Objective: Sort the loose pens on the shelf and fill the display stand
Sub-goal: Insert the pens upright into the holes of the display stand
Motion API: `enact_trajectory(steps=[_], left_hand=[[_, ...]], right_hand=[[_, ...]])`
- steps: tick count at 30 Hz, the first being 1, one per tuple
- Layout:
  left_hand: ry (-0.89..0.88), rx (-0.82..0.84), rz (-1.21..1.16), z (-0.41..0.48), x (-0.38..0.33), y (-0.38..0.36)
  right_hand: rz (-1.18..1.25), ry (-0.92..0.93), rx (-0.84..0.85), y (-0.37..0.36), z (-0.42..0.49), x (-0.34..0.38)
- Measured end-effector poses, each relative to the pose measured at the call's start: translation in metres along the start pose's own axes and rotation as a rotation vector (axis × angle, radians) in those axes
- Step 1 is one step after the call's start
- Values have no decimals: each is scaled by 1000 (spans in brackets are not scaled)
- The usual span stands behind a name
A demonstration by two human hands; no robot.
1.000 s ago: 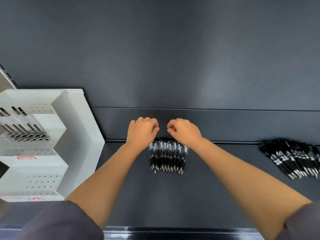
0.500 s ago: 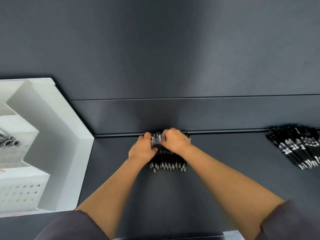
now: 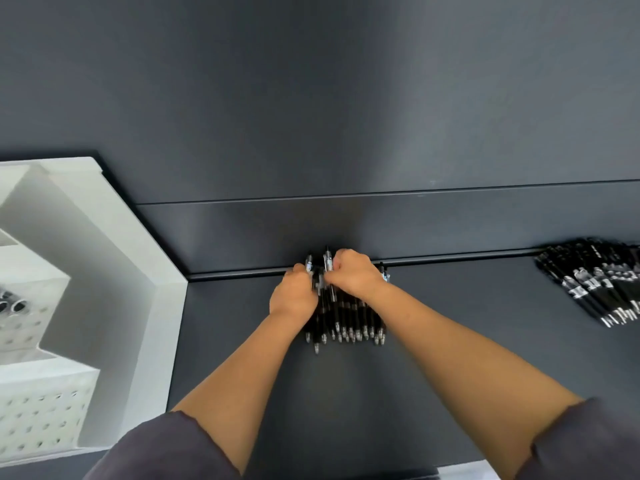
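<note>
A bunch of black pens (image 3: pixel 349 320) lies on the dark shelf (image 3: pixel 450 306) against its back wall, silver tips toward me. My left hand (image 3: pixel 294 294) grips the bunch from its left side. My right hand (image 3: pixel 353 273) curls over the top of the bunch from the right. A few pen ends stick up between my two hands. A second heap of loose black pens (image 3: pixel 599 278) lies at the far right of the shelf. The white display stand (image 3: pixel 114 271) is at the left, with a few pens visible in one of its tiers.
The stand's perforated white tiers (image 3: pixel 38 410) step down toward me at the lower left. The shelf's dark back wall (image 3: pixel 346 116) rises right behind the pens. The front edge of the shelf runs along the bottom of the view.
Both hands dropped from above the row of pens onto it and gathered it into a tighter bunch. Some pen ends now lift between the hands. The view shifted right.
</note>
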State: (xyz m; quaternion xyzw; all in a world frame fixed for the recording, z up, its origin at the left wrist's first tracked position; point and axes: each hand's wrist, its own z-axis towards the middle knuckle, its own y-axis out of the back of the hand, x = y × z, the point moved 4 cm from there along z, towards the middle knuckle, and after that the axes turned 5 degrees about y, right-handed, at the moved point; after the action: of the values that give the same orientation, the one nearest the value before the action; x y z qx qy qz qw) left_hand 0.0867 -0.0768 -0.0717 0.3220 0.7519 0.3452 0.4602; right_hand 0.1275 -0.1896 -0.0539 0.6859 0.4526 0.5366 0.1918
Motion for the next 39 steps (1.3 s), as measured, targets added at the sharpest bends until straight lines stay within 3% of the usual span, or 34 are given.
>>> enact_trajectory(steps=[7, 11, 17, 24, 31, 39], left_hand=[[-83, -24, -85, -2, 7, 6], [-93, -37, -194, -8, 2, 15], [-156, -131, -299, -39, -9, 35], [-238, -230, -514, -97, -15, 66], [-168, -477, -639, -153, 16, 118], [-141, -748, -486, -199, 73, 203]], right_hand=[[462, 5, 27, 4, -13, -1], [456, 64, 20, 9, -24, 8], [292, 226, -128, 29, -46, 21], [424, 394, -108, 40, -91, 52], [458, 619, -150, 36, -135, 112], [530, 818, -28, 19, -167, 200]])
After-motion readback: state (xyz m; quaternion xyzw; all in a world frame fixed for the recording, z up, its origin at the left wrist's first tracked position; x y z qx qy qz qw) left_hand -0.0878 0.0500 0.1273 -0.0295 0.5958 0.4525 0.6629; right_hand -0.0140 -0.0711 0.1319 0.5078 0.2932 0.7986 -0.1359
